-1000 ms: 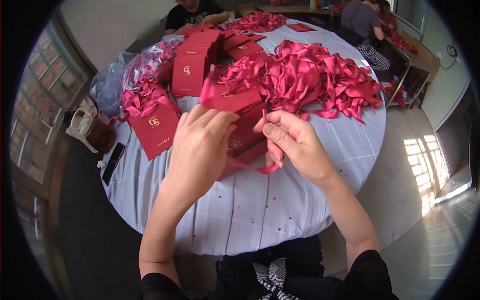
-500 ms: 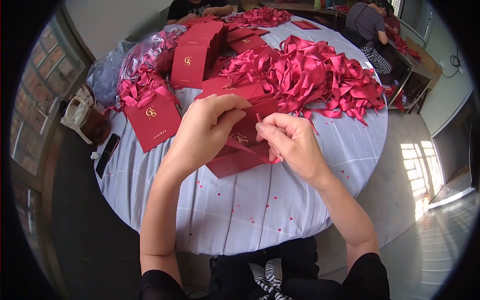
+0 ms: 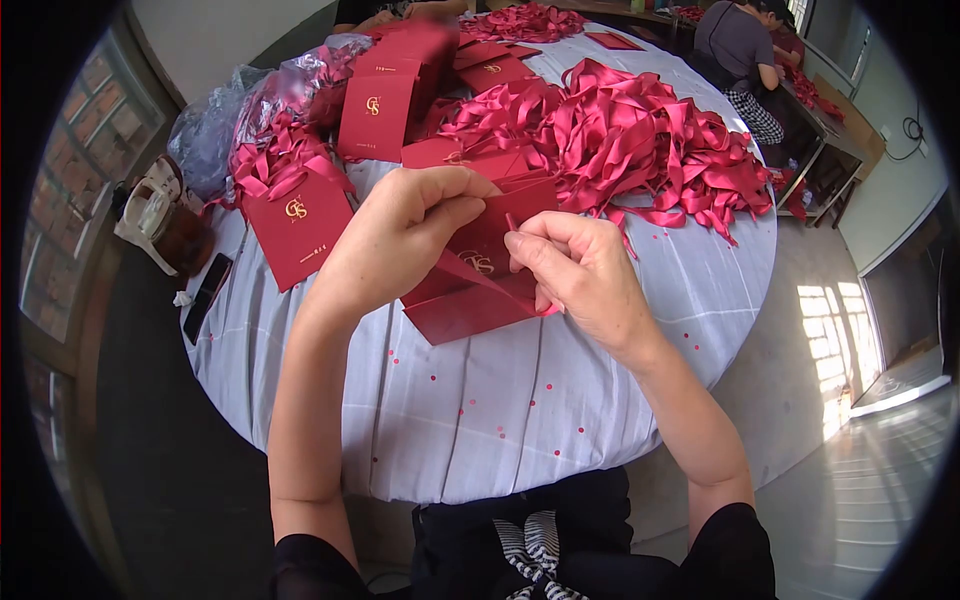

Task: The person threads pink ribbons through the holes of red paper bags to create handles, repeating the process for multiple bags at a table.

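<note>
A red paper gift bag [image 3: 468,318] with a gold monogram is between my hands over the table. My left hand [image 3: 405,232] pinches its upper edge, thumb against the curled forefinger. My right hand [image 3: 572,262] is closed on a red ribbon [image 3: 490,278], whose short end sticks up above the thumb; the ribbon runs across the bag's front. Behind the bag lie more red bags [image 3: 462,155]. To the left, another red bag [image 3: 300,228] with ribbon at its top lies on the cloth.
A big heap of red ribbons [image 3: 640,140] covers the table's right back. Clear plastic bags [image 3: 215,135], a phone [image 3: 207,298] and a caddy with a dark jar [image 3: 180,235] are at the left. Red dots [image 3: 502,432] speckle the white tablecloth [image 3: 450,460]. Other people [image 3: 735,45] sit beyond.
Both hands and the bag appear slightly higher in view, with the whole scene shifted a little. My right hand still pinches the ribbon and my left still grips the bag.
</note>
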Motion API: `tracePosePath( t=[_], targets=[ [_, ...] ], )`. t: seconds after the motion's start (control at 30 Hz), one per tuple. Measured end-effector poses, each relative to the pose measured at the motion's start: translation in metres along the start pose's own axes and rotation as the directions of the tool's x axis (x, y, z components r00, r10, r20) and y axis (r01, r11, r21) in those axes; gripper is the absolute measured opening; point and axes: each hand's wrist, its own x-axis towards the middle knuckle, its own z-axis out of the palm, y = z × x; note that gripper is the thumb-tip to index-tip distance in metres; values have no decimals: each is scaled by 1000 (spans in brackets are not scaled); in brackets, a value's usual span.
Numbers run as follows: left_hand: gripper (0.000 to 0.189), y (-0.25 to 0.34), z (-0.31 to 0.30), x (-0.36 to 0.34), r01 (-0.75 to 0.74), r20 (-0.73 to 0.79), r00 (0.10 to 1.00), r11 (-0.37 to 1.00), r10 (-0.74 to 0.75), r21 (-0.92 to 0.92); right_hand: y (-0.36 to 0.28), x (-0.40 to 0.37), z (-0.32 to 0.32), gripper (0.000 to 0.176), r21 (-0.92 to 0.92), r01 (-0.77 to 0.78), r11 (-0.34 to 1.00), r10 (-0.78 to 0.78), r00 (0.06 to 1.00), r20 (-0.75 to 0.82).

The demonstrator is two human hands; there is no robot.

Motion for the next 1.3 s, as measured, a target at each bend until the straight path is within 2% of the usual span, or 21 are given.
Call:
tracePosePath(
  t=[0.13,0.23,0.3,0.33,0.37,0.43,0.53,0.77,0.87,0.93,0.97,1.03,1.07,1.1,1.2,1.23,1.3],
  targets=[
    [14,-1,0,-1,-18,-1,1000,1000,18,6,1,1,1,21,-3,17,1000,-17,1000,-10],
    [14,0,3,-4,-53,-23,998,997,54,51,-3,0,-1,22,64,-30,997,31,1000,-4],
    [13,9,7,-7,20,-5,1000,999,-20,-27,-4,0,-4,23,126,-91,988,84,995,57],
    [15,6,10,-7,-54,-27,998,998,55,29,-7,-1,-6,23,156,-139,978,131,989,61],
    [19,6,12,-7,-101,-38,993,977,110,187,-9,-1,-6,24,188,-182,965,171,983,73],
    [19,9,16,-11,-207,-92,962,905,258,373,-10,-2,-8,25,250,-221,943,210,975,70],
    [19,7,20,-13,-241,-120,947,905,298,350,-11,-4,-7,23,177,-190,966,184,982,49],
    [21,14,24,-17,-281,-122,932,891,343,355,-11,-6,-2,22,235,-142,962,147,989,-1],
    [22,14,23,-18,-280,-115,931,881,346,382,-9,-7,-1,22,171,-117,978,113,993,32],
    [22,15,23,-19,-305,-127,914,858,386,413,-10,-7,3,22,-38,20,999,-24,993,-113],
    [21,15,24,-19,-303,-135,909,847,395,437,-9,-7,0,13,-171,29,985,-53,990,-133],
    [22,19,24,-22,-217,-125,946,871,299,441,-1,-6,2,20,-312,251,916,-326,920,-217],
    [23,17,24,-21,-240,-123,938,862,324,446,4,-4,-1,34,-429,320,845,-435,877,-203],
    [24,16,26,-21,-247,-151,930,874,335,419,-13,-7,0,38,-557,340,758,-493,858,-147],
    [28,11,29,-22,-270,-192,908,870,372,412,-14,-4,-7,26,-671,425,608,-571,821,2],
    [27,11,29,-23,-256,-193,913,875,358,410,-20,-4,-7,20,-688,421,592,-570,821,12],
    [25,10,31,-24,-248,-187,918,873,350,419,-29,-4,-11,21,-733,395,554,-517,853,69]
  ],
)
